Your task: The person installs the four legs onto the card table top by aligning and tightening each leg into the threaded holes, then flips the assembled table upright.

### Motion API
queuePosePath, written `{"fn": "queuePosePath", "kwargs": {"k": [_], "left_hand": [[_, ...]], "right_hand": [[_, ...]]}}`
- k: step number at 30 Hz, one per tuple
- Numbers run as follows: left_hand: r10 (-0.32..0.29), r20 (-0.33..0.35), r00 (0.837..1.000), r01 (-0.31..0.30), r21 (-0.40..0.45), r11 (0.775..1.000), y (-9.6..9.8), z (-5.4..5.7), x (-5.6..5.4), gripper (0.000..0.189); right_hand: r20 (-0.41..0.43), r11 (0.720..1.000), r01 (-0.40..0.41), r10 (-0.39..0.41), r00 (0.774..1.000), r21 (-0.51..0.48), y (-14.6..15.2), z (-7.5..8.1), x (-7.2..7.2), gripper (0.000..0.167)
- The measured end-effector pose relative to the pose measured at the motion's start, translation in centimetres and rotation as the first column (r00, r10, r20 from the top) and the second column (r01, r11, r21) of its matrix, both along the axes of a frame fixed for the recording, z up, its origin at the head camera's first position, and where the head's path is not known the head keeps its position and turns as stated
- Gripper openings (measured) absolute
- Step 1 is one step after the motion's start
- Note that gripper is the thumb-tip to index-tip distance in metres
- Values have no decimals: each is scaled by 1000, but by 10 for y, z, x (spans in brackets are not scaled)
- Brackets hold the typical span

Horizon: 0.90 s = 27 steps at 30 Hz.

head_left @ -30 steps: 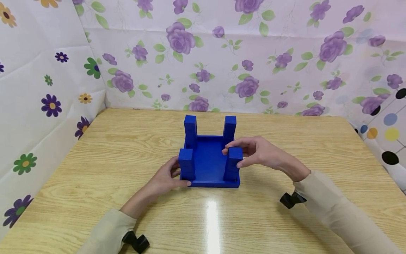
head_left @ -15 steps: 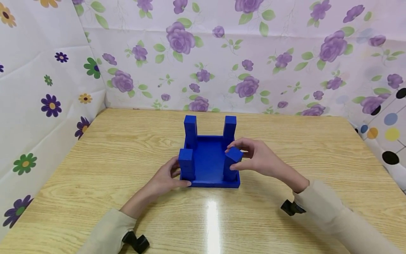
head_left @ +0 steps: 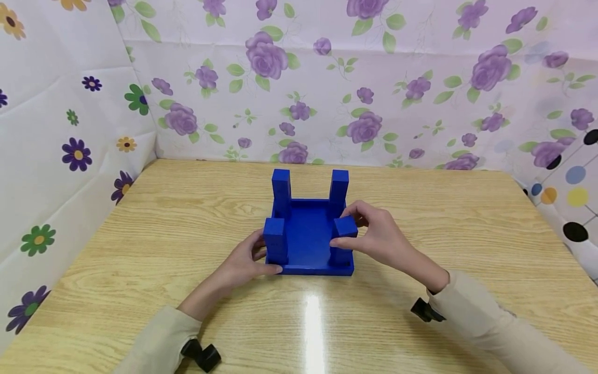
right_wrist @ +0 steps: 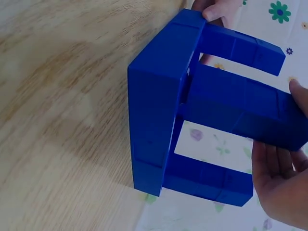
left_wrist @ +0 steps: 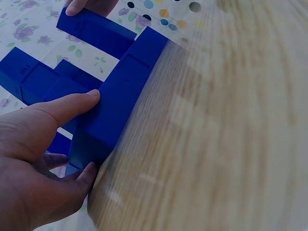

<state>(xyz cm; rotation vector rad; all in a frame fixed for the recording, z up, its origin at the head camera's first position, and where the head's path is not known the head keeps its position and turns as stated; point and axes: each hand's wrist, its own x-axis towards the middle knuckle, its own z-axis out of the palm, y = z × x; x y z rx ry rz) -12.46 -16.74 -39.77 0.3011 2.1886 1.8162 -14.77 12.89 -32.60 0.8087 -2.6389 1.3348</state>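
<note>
A blue square tray-like base (head_left: 308, 270) lies on the table, with an upright blue square post at each corner. My left hand (head_left: 243, 261) grips its front left corner; in the left wrist view the thumb (left_wrist: 77, 107) presses on the front wall and fingers curl at the side. Beside that hand rises the front left post (head_left: 275, 241). My right hand (head_left: 380, 234) pinches the upper part of the front right post (right_wrist: 236, 106), thumb across the front and fingers behind. That post's top is turned slightly out of line with the base. My right fingers partly hide behind it.
Two rear posts, left (head_left: 281, 189) and right (head_left: 338, 189), stand upright at the far corners. The wooden table (head_left: 196, 208) reaches back to a flowered cloth wall (head_left: 322, 93). Black wrist devices (head_left: 202, 355) sit at the sleeves.
My right thumb has slid left across the front right post, and that post has turned from square alignment to a slight angle. My left hand keeps its grip in the same place.
</note>
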Motion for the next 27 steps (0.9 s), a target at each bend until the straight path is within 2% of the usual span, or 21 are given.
{"fn": "queuePosePath", "kwargs": {"k": [7, 16, 19, 22, 24, 27], "left_hand": [[-2, -10, 1000, 2, -9, 1000, 2, 1, -1, 86], [2, 0, 1000, -2, -11, 1000, 1, 1, -1, 86], [2, 1, 1000, -2, -10, 1000, 1, 1, -1, 87], [-4, 7, 1000, 4, -3, 1000, 1, 0, -1, 86], [-5, 9, 1000, 5, 1, 1000, 1, 0, -1, 86], [-4, 8, 1000, 4, 6, 1000, 0, 0, 0, 86]], "right_hand": [[-80, 999, 46, -46, 996, 5, -4, -2, 3, 41], [-119, 999, 30, -29, 993, 14, -5, -2, 3, 42], [-66, 1000, -22, 23, 998, 18, -4, 1, 2, 48], [55, 993, -118, 119, 991, -11, 1, 5, -2, 56], [142, 980, -195, 200, 969, -48, 7, 8, -6, 59], [251, 943, -311, 331, 910, -114, 16, 10, -15, 59]]}}
